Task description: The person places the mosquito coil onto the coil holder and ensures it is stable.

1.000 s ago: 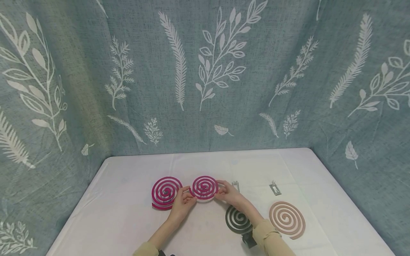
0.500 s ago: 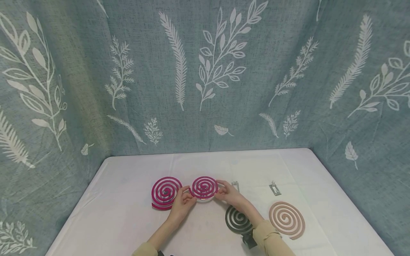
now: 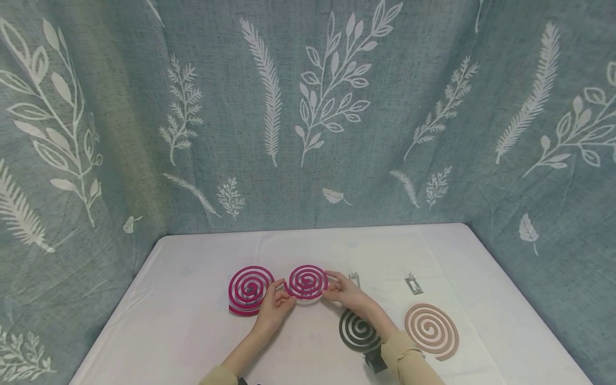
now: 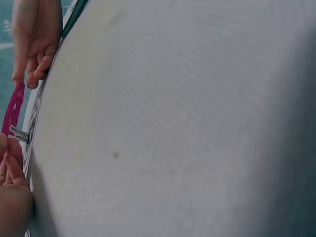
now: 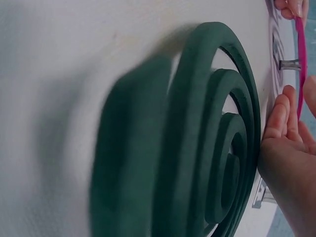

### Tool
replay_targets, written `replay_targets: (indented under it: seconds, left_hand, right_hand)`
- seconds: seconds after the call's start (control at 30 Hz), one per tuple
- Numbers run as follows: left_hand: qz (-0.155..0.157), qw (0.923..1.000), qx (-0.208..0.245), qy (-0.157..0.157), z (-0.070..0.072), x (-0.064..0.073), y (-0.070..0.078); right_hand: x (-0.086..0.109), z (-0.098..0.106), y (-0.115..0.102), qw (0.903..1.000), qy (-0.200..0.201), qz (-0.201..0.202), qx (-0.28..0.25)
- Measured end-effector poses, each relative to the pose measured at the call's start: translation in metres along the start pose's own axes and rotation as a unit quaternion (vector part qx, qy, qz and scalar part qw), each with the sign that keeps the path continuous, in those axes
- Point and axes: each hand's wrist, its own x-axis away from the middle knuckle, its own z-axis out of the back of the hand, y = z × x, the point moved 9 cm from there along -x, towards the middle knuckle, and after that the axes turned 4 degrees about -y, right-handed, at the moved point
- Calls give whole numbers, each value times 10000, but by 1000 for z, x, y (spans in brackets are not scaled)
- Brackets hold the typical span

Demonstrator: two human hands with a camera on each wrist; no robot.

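Both hands hold a pink mosquito coil [image 3: 307,280] by opposite edges, raised a little over the white table. My left hand [image 3: 274,307] pinches its left edge, and the fingers and thumb of my right hand [image 3: 351,294] grip its right edge. Beneath the coil's middle, a small metal stand [image 4: 19,134] shows in the left wrist view, between coil and table. Another pink mosquito coil [image 3: 251,289] lies just left of my left hand, partly covered by it. Under my right forearm is a dark green mosquito coil [image 5: 197,138], large in the right wrist view.
A brown mosquito coil [image 3: 428,327] lies to the right of the right forearm. Two flat metal stands, one behind the right hand [image 3: 354,279] and a farther right stand [image 3: 413,283], rest on the white tablecloth [image 3: 183,321]. A patterned blue-grey curtain [image 3: 289,203] surrounds the back and sides.
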Motion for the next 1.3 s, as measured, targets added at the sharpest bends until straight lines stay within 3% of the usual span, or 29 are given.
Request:
replay_targets:
  seconds: [0.4, 0.77, 1.13, 1.3]
  left_hand:
    - [-85, 9998, -139, 70, -1, 1, 1]
    - [-53, 9993, -348, 106, -1, 6, -3]
    - [385, 9980, -431, 244, 1, 13, -1]
    - [181, 9928, -1101, 430, 4, 19, 10]
  right_hand:
    - [1, 5, 3, 9990, 316, -219, 212]
    - [10, 7, 5, 9989, 257, -350, 202]
    - [22, 17, 0, 9963, 506, -168, 672]
    - [36, 21, -8, 9930, 478, -37, 1080]
